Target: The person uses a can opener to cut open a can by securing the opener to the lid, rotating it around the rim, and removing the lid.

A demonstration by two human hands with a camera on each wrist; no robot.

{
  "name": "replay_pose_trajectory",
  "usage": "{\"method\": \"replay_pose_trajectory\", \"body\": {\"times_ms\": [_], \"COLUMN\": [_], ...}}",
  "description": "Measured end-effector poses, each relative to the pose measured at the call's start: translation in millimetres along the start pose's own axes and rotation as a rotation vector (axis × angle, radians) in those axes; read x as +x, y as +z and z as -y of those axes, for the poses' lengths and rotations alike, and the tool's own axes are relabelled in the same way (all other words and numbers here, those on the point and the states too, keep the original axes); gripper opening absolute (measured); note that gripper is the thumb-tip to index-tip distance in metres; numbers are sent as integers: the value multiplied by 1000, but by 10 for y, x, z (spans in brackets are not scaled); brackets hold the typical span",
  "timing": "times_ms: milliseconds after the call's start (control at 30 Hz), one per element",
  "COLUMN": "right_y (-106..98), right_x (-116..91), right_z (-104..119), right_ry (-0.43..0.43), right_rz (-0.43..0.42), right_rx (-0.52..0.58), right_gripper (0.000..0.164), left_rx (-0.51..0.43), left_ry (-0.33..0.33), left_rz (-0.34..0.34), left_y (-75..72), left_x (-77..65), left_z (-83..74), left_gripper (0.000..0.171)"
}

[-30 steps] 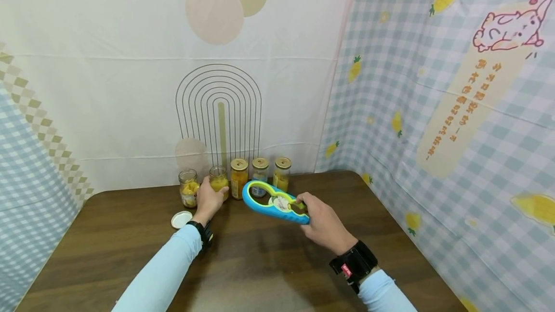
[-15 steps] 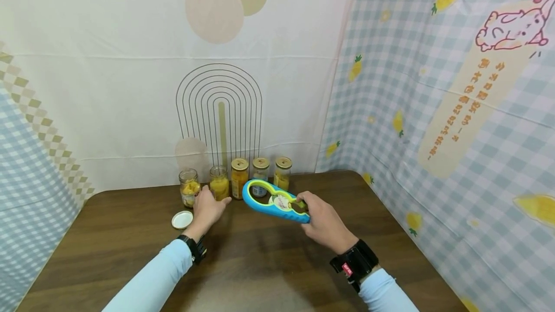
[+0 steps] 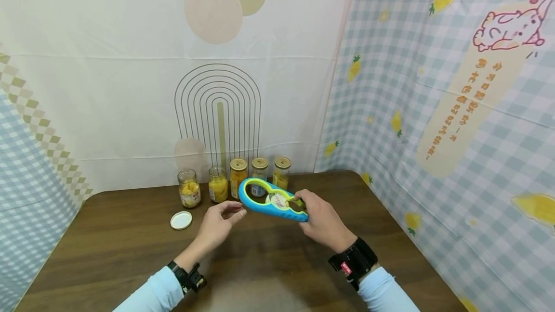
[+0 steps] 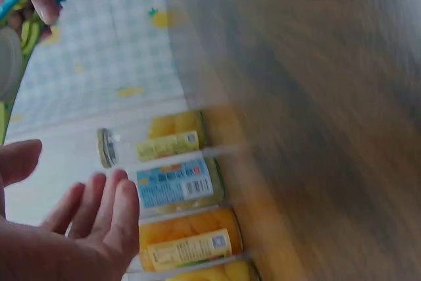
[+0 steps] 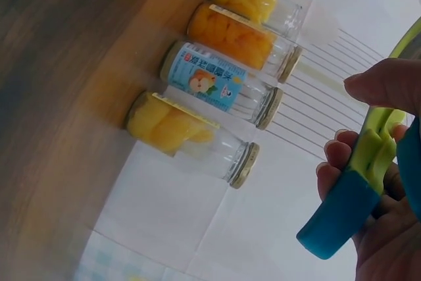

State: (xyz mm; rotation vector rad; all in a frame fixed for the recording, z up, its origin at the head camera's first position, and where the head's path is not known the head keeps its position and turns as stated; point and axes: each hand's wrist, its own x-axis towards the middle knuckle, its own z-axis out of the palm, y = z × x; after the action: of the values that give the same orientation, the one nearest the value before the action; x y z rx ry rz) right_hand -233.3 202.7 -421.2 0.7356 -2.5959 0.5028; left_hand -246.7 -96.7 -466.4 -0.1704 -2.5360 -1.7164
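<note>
Far left: checked cloth [image 3: 26,196], well apart from your left hand. Lid [image 3: 181,220], pale face up, flat on the bench [image 3: 243,273] just left of your left hand. Uncapped jar with yellow chunks [image 3: 190,192] upright, beyond and left of the same hand. Second uncapped jar, yellow fill [image 3: 218,188], upright just beyond your left fingers.

Your left hand [image 3: 217,225]: fingers loosely bent, thumb set apart, moderate gap between. Its fingertips sit right by the opener's near end; can't tell if they touch.

Jar with orange fill [image 3: 239,177], gold cap on, upright beyond your left fingertips. Next right, blue-label jar [image 3: 259,172], gold cap on, upright behind the opener, partly covered by it in the head view.

Opener [image 3: 278,201], blue and green, spans between your hands, its large loop toward your left one. Last jar, pale yellow fill [image 3: 282,172], gold cap on, upright beyond and left of your right hand.

Your right hand [image 3: 323,220] grips the opener's right end, fingers wrapped, holding it over the bench. Black strap [image 3: 354,264] on that wrist.
</note>
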Motion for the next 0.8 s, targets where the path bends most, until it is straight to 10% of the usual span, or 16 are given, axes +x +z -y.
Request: {"method": "replay_pose_trajectory", "body": {"times_ms": [800], "right_y": [3], "right_x": [-33], "right_z": [50], "right_ry": [-8], "right_rz": [-1], "right_rx": [15], "right_gripper": [55], "left_rx": [-377], "left_ry": [-54], "left_rz": [219], "left_y": [206], "left_x": [-110], "left_z": [-119], "left_gripper": [31]}}
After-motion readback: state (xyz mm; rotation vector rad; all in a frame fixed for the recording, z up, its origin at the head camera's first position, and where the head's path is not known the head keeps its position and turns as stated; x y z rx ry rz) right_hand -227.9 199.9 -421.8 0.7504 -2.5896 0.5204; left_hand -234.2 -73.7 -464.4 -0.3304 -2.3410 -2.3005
